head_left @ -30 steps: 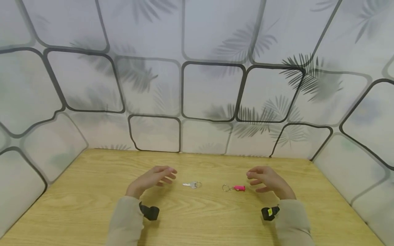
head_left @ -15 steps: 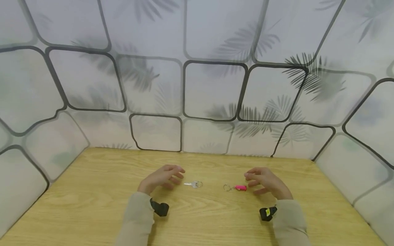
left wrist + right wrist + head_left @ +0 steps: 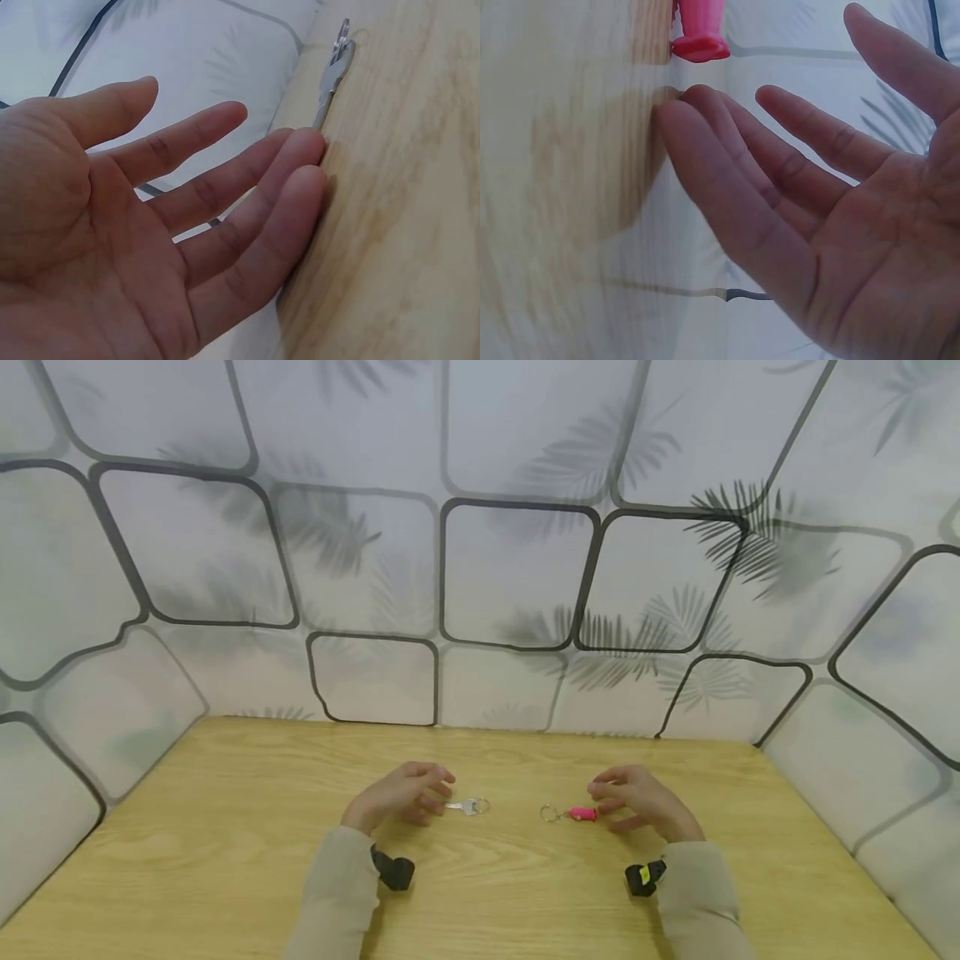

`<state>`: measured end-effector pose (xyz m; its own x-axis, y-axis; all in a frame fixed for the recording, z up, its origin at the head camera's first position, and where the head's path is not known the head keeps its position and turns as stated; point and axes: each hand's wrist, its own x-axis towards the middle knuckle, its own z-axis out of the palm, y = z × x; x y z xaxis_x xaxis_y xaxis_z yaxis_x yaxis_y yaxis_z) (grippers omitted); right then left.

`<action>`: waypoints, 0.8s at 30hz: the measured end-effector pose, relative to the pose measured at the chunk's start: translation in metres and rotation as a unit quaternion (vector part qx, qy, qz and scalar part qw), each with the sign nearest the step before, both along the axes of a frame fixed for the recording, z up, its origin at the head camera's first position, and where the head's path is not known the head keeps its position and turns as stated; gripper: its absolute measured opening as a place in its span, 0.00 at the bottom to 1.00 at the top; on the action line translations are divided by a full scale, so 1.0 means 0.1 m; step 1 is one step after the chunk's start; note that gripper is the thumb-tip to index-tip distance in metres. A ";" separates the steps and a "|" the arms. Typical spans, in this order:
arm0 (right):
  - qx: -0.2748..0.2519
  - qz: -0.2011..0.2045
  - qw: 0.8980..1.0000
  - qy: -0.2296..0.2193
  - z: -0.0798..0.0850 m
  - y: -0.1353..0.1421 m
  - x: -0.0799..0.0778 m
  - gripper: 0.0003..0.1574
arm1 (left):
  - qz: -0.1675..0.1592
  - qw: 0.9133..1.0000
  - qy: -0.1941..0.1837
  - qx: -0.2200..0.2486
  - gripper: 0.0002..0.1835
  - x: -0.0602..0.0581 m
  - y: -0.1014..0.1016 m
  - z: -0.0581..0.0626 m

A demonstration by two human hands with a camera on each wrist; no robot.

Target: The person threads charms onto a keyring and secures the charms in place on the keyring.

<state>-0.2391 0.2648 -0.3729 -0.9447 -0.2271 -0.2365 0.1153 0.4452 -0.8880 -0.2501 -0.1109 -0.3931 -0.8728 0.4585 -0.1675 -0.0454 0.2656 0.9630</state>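
Observation:
A silver key with a ring through its head lies flat on the wooden table. To its right is a small pink cylinder-shaped keychain, its metal ring pointing toward the key. My left hand is just left of the key, palm inward, fingers relaxed and slightly bent. In the left wrist view the fingertips reach close to the end of the key's blade. My right hand is right of the pink keychain, fingers loosely spread, with the little-finger side low over the table. Neither hand holds anything.
The light wooden table runs back to a pale curtain with dark rounded outlines and leaf prints, which closes in the back and both sides. A black wrist camera sits on each wrist, beside the beige sleeves.
My left hand has moved right, up to the key's blade. My right hand has shifted slightly left, closer to the pink keychain. The key and keychain stay where they lie.

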 end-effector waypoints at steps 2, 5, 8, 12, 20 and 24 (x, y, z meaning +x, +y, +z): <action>-0.006 0.005 1.000 0.000 -0.01 -0.01 0.00 0.29 | 0.002 1.000 -0.003 0.005 0.21 0.00 0.01 -0.01; -0.012 0.008 1.000 0.001 -0.01 -0.02 0.01 0.31 | 0.006 1.000 -0.004 0.009 0.20 0.00 0.02 -0.03; -0.015 0.010 1.000 0.004 -0.01 -0.02 0.01 0.32 | 0.011 1.000 -0.005 0.013 0.19 0.00 0.02 -0.04; -0.023 0.016 1.000 0.005 -0.03 -0.03 0.00 0.33 | 0.017 1.000 -0.001 0.013 0.16 -0.01 0.03 -0.05; -0.030 0.033 0.999 0.001 -0.05 -0.03 0.00 0.28 | 0.064 0.998 0.003 -0.018 0.13 -0.01 0.07 -0.05; -0.025 0.025 0.999 -0.004 -0.09 -0.04 -0.02 0.27 | 0.104 0.994 -0.001 -0.046 0.12 0.01 0.15 -0.05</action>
